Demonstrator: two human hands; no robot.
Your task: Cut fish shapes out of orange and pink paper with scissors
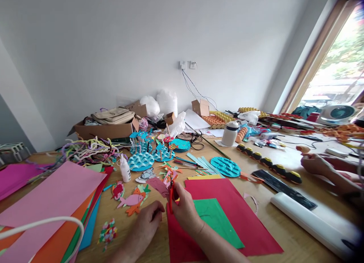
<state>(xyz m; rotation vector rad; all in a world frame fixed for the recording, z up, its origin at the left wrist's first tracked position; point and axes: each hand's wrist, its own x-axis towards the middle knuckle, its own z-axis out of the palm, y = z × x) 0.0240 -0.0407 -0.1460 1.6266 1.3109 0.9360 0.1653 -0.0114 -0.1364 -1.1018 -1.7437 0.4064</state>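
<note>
My right hand [184, 210] grips a pair of scissors [171, 202] with red-orange handles, the blades pointing away from me. Beside the blades is a pink paper piece [157, 186], which looks caught at or just behind them. My left hand [149, 221] is loosely curled to the left of the scissors, a gap between thumb and fingers and nothing visible in it. Under my right forearm lie a green sheet [217, 217] with a faint drawn line and a larger red sheet [247, 221]. Left of my hands are a pink paper fish [132, 200] and an orange cutout [134, 209].
A white glue bottle [125, 169] stands by blue wavy paper discs [140, 162]. Coloured sheets [54, 194] and a white cable [76, 219] lie left. On the right are a black-and-yellow egg-carton strip [267, 162], a white power strip [309, 223] and another person's hands [318, 164].
</note>
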